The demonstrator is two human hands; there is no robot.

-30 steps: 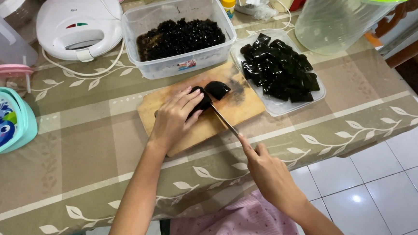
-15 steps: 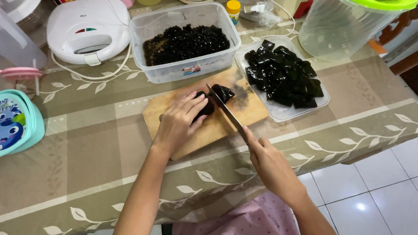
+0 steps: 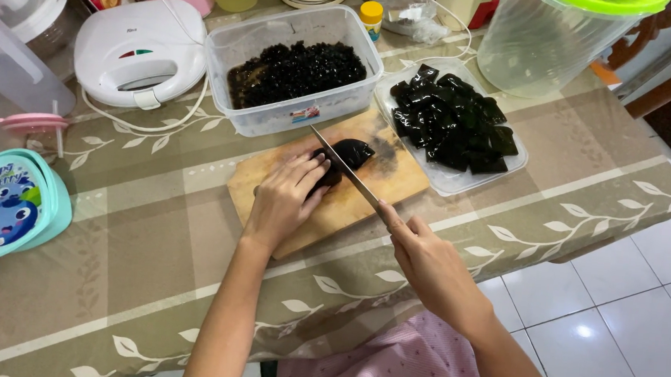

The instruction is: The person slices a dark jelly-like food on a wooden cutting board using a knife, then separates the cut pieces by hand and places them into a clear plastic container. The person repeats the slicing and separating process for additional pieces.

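Fingers of the left hand (image 3: 284, 201) are curled down together on a dark block of black jelly (image 3: 343, 158), which is pinned against a wooden cutting board (image 3: 273, 188) on the table (image 3: 130, 246). Fingers of the right hand (image 3: 424, 260) are clamped round the handle of a kitchen knife (image 3: 348, 170), the forefinger laid along its top. The blade is seen running from the right fingers up and away to the far left, its edge set across the jelly just beyond the left fingertips. The uncovered end of the block lies on the far right side of the blade, away from the left fingers; the covered end lies under them. The long axis of the block is judged to run roughly across the blade, though most of it is hidden by the left hand. The left hand is the nearer of the two to the block and touches it; the right hand is kept well back, toward the near table edge.

Beyond the left fingers, past the board's far edge, a clear plastic tub of small black jelly cubes (image 3: 296, 73) is seen. To the far right of the right fingers a shallow clear tray of larger black jelly chunks (image 3: 452, 122) is placed just beside the board. A white sandwich maker (image 3: 138, 52) stands far left of the left fingers.
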